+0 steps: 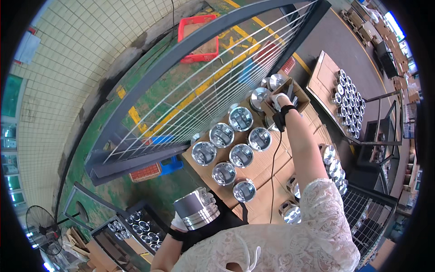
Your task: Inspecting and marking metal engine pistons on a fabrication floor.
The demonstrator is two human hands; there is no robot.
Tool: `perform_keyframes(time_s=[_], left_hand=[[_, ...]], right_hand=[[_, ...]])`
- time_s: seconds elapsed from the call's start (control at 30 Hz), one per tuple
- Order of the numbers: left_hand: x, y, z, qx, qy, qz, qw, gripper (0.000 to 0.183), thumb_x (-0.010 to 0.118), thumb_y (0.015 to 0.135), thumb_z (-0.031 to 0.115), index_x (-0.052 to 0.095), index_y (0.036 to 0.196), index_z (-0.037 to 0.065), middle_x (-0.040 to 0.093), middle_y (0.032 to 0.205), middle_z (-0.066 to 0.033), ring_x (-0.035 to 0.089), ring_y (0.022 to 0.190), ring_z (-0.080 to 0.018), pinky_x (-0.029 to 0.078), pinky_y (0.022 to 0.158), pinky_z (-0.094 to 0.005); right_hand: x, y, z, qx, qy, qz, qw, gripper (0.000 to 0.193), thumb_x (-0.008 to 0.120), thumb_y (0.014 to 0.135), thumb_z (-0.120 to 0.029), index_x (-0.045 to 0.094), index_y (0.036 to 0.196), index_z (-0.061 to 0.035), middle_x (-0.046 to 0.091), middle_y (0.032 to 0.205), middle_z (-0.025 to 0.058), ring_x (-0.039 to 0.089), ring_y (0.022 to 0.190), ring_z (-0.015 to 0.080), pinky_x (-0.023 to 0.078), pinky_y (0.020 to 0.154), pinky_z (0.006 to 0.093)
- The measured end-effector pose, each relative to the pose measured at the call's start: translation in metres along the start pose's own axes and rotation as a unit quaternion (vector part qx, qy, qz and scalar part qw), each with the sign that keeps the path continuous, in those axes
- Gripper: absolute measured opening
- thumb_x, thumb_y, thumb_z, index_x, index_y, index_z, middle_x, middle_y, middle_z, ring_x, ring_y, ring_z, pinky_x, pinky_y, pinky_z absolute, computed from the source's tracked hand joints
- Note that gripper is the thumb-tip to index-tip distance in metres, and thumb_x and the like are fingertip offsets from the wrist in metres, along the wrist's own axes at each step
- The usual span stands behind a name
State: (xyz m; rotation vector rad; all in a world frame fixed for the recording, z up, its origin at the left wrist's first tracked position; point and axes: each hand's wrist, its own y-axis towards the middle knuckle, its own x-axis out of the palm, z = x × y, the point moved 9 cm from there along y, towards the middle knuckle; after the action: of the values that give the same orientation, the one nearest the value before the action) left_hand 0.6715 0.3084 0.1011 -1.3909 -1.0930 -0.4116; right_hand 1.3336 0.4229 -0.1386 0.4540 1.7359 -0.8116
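A metal piston (194,210), grey and shiny, is in the person's left hand (178,221), close to the body, near the edge of the cardboard (265,177). The left hand's white-gloved fingers grip it. The right hand (280,101) reaches to a brown box (302,100); you cannot tell if its fingers are open or closed. More round pistons (241,155) stand on the cardboard between the two hands.

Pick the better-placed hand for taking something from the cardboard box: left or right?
Right, I'd say. The right hand is already at the box, arm stretched out to it. The left hand is occupied with a piston, low by the body.
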Motion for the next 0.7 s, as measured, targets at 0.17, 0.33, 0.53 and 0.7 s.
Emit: perform_keyframes(time_s=[0.17,0.33,0.53,0.7], left_hand=[[0.000,-0.020,0.006,0.032,0.016,0.033,0.999,0.038,0.052,0.097,0.035,0.055,0.126,0.010,0.063,0.115,-0.0148,0.063,0.102,-0.0344,0.051,0.091,-0.0543],[0.029,-0.013,-0.009,-0.019,0.075,-0.014,0.997,0.039,0.052,0.097,0.036,0.056,0.126,0.011,0.062,0.119,-0.0134,0.062,0.107,-0.0318,0.050,0.095,-0.0513],[0.056,-0.035,-0.045,-0.023,0.141,-0.146,0.979,0.057,0.049,0.098,0.040,0.041,0.142,0.005,0.048,0.141,-0.0179,0.046,0.131,-0.0364,0.041,0.107,-0.0528],[0.050,-0.061,-0.076,0.011,0.279,-0.219,0.935,0.060,0.057,0.096,0.032,0.037,0.145,0.003,0.037,0.151,-0.0191,0.044,0.132,-0.0430,0.040,0.107,-0.0555]], right_hand=[[-0.075,-0.147,-0.186,0.185,0.339,-0.356,0.851,0.033,0.055,0.087,-0.035,0.050,0.058,-0.0193,0.042,0.048,-0.0080,0.031,0.037,0.0088,0.022,0.038,0.0262],[-0.215,-0.254,-0.194,-0.294,0.342,-0.089,0.888,0.029,0.058,0.090,-0.035,0.061,0.071,-0.0124,0.049,0.057,-0.0047,0.037,0.042,0.0062,0.025,0.040,0.0254],[-0.157,-0.441,-0.241,-0.075,0.524,-0.390,0.753,0.009,0.063,0.082,-0.005,0.062,0.090,-0.0078,0.046,0.059,-0.0081,0.043,0.047,0.0020,0.028,0.039,0.0204],[-0.156,-0.557,-0.283,-0.105,0.508,-0.434,0.736,0.019,0.062,0.091,-0.026,0.066,0.093,-0.0073,0.066,0.074,0.0037,0.050,0.051,0.0051,0.038,0.046,0.0204]])
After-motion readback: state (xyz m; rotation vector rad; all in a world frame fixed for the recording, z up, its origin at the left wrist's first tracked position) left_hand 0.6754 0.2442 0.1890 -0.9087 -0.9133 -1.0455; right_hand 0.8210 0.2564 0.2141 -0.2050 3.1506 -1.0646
